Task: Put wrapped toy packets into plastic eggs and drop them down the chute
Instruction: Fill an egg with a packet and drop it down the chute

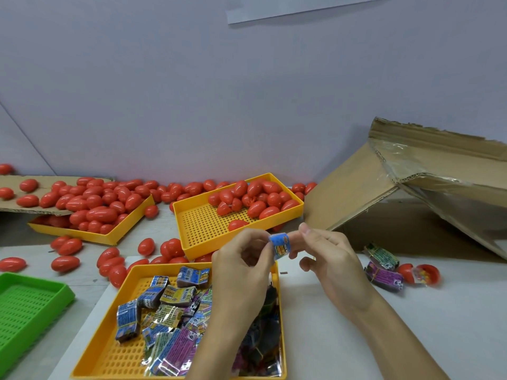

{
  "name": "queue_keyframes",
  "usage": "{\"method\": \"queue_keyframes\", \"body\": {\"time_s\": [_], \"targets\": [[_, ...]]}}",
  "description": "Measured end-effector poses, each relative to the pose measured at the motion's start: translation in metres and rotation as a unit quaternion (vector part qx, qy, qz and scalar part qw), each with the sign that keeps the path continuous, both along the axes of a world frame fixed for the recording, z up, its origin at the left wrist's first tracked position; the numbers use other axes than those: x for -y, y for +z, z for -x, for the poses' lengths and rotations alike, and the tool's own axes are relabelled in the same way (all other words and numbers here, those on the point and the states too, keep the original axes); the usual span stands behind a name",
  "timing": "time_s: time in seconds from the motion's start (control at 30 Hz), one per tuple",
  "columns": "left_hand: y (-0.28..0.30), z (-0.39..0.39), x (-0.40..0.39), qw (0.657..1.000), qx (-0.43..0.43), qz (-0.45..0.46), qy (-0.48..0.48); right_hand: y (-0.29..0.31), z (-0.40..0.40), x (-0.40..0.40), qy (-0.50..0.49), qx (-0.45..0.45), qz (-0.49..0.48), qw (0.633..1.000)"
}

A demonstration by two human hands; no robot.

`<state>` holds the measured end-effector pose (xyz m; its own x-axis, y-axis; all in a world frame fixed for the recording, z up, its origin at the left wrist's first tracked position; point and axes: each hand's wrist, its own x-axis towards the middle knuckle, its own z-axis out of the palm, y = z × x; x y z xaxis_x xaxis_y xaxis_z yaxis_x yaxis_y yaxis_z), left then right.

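Three yellow perforated trays sit on the pale surface (411, 338): a near tray (115, 360) heaped with wrapped toy packets (170, 319), a middle tray (203, 229) with red plastic eggs (255, 198) crowded at its far end, and a left tray (109, 237) piled with more eggs under a cardboard sheet (16, 207). Loose eggs lie scattered between them. A green tray (27, 305) sits at the near left, and a taped cardboard chute (411, 187) slopes down at the right. Near its mouth lie two packets (384, 267) and an opened egg (422, 272). Several packets show a "6"; other print is too small to read. Above the near tray's far right corner, the left hand (241, 267) and right hand (326, 256) pinch a blue packet (279, 245) between them, each grip closed on it with fingertips.
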<state>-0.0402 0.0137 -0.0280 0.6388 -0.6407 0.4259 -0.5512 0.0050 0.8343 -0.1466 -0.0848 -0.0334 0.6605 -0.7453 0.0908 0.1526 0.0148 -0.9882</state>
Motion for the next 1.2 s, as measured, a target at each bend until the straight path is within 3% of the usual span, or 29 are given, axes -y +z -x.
{"method": "queue_keyframes", "body": {"time_s": [0.2, 0.4, 0.53, 0.63, 0.73, 0.87, 1.0, 1.1, 1.13, 1.2], "targets": [[0.000, 0.001, 0.000, 1.000, 0.021, -0.006, -0.005, -0.002, 0.000, 0.000, 0.002, -0.013, -0.008, 1.000], [0.011, -0.013, -0.007, 0.996, -0.044, -0.050, -0.063, -0.002, 0.006, 0.007, -0.009, -0.002, -0.028, 1.000], [0.024, -0.045, 0.003, 0.995, 0.075, -0.050, 0.038, -0.001, 0.010, 0.013, -0.042, -0.004, -0.032, 0.999], [0.035, -0.076, 0.026, 0.969, 0.176, -0.169, 0.046, -0.002, 0.012, 0.016, -0.069, -0.004, -0.034, 0.997], [0.037, -0.096, 0.045, 0.921, 0.219, -0.321, -0.012, -0.003, 0.012, 0.018, -0.101, 0.002, -0.036, 0.994], [0.035, -0.104, 0.055, 0.898, 0.220, -0.376, -0.053, -0.009, 0.014, 0.023, -0.134, 0.000, -0.019, 0.991], [0.033, -0.096, 0.051, 0.913, 0.212, -0.348, -0.018, -0.011, 0.015, 0.025, -0.132, 0.001, 0.000, 0.991], [0.033, -0.071, 0.041, 0.964, 0.172, -0.195, 0.049, -0.011, 0.014, 0.026, -0.130, 0.010, 0.009, 0.991], [0.033, -0.058, 0.036, 0.982, 0.124, -0.138, 0.046, -0.011, 0.014, 0.027, -0.133, 0.011, 0.011, 0.991], [0.029, -0.029, 0.028, 0.997, -0.052, -0.062, -0.014, -0.012, 0.015, 0.028, -0.142, 0.013, 0.013, 0.990]]}}
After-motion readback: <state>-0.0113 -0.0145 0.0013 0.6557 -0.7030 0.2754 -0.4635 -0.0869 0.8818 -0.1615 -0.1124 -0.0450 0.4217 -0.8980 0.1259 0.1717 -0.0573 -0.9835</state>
